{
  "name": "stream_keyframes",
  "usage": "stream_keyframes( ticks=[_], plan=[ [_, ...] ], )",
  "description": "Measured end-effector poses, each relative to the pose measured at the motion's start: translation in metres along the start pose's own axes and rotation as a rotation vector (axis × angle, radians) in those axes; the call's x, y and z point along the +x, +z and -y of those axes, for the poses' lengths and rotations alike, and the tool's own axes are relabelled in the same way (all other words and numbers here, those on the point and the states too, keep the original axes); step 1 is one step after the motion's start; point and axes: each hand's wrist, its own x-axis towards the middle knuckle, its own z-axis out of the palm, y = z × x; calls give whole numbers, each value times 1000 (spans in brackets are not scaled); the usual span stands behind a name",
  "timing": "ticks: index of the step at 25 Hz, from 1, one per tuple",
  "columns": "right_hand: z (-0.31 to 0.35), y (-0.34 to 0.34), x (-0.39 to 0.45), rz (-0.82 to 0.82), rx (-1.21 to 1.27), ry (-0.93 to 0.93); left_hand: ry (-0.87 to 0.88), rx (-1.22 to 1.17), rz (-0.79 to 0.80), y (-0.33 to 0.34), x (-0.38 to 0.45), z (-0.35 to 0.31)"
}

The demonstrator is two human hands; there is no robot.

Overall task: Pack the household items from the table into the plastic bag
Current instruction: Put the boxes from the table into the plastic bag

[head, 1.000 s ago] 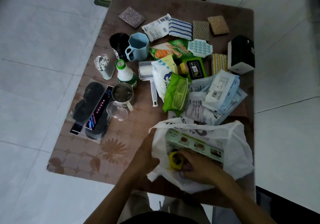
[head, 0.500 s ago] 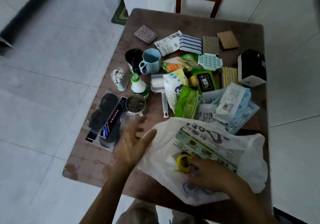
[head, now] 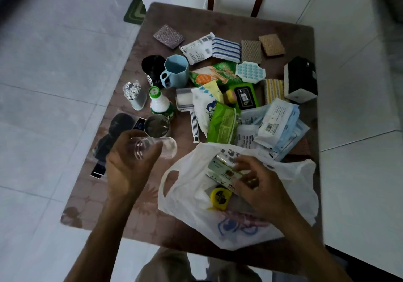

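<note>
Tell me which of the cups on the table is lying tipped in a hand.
The clear plastic cup: the left hand holds it tipped sideways, while the blue mug, black cup and metal cup stand upright.

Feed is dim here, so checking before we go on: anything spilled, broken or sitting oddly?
Nothing looks spilled or broken. The clear glass lies on its side only because the left hand grips it. The metal cup, blue mug and bottle stand upright. The right hand is in the open plastic bag.
</note>
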Motion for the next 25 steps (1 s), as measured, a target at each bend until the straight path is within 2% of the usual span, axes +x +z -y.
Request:
stream_keyframes(
  ticks=[2, 4, 6, 8, 10, 11, 13, 15, 16, 17, 20, 22, 25],
  plan=[
    [16, -1, -1, 43, 80, -109, 70, -159, 277, -1, -18, -31],
    [25, 1, 2, 132, -4, -229, 55, -301, 566, 19, -34, -50],
    [13, 2, 2, 171, -143, -209, 92, -240, 662, 46, -49, -50],
    [-15, -1, 0, 220, -393, -47, 95, -159, 545, 64, -56, -35],
    [-45, 4, -5, 288, -658, 92, 68, -140, 298, 63, -52, -12],
    [-55, 8, -7, 274, -752, 124, 53, -110, 191, 60, -47, 1],
    [-67, 19, -5, 197, -823, 111, -55, -10, 82, 49, -33, 28],
    [-65, 30, -1, 131, -727, 67, -180, 91, 45, 45, -14, 49],
    [-61, 34, 0, 110, -653, 56, -190, 127, 34, 46, -2, 54],
    [-58, 38, 1, 105, -605, 49, -151, 158, 39, 51, 12, 57],
    [-50, 40, 1, 122, -547, 82, -15, 302, 180, 73, 51, 54],
    [-50, 39, -2, 115, -516, 120, -34, 289, 249, 86, 69, 61],
    [-55, 30, -7, 84, -446, 183, -113, 174, 164, 84, 78, 66]
  ],
)
